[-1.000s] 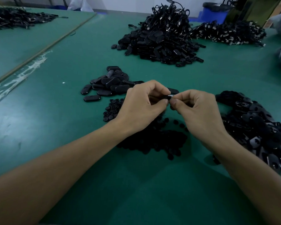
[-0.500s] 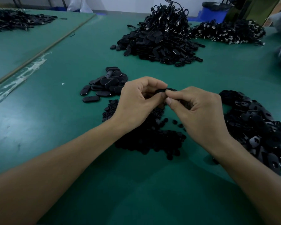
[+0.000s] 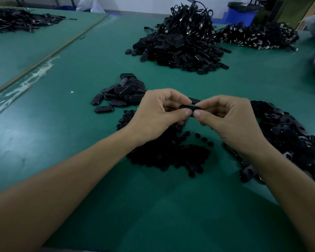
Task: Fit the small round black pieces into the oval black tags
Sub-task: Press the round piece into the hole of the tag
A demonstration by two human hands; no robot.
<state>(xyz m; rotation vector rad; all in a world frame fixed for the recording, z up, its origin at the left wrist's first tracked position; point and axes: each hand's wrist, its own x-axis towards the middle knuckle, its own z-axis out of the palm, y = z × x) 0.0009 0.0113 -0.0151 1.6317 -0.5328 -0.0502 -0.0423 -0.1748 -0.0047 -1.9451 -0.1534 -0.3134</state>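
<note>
My left hand (image 3: 158, 113) and my right hand (image 3: 229, 117) meet above the green table (image 3: 62, 124), both pinching one oval black tag (image 3: 188, 107) between thumbs and fingertips. The thumbs press on its near edge. Whether a round piece sits in it is hidden by my fingers. Under my hands lies a heap of small round black pieces (image 3: 173, 153). A small pile of closed oval tags (image 3: 120, 93) lies to the left, and a heap of open tag shells (image 3: 287, 135) to the right.
A tall heap of tags with cords (image 3: 182, 40) stands at the back centre, with another heap (image 3: 256, 35) behind it on the right. A further pile (image 3: 16, 20) lies far left beyond a table seam. A blue bin (image 3: 240, 13) stands behind the table.
Both hands stayed together over the round pieces while working the tag. The tag has turned to lie flat between my thumbs, and the small shiny bit seen earlier is out of sight.
</note>
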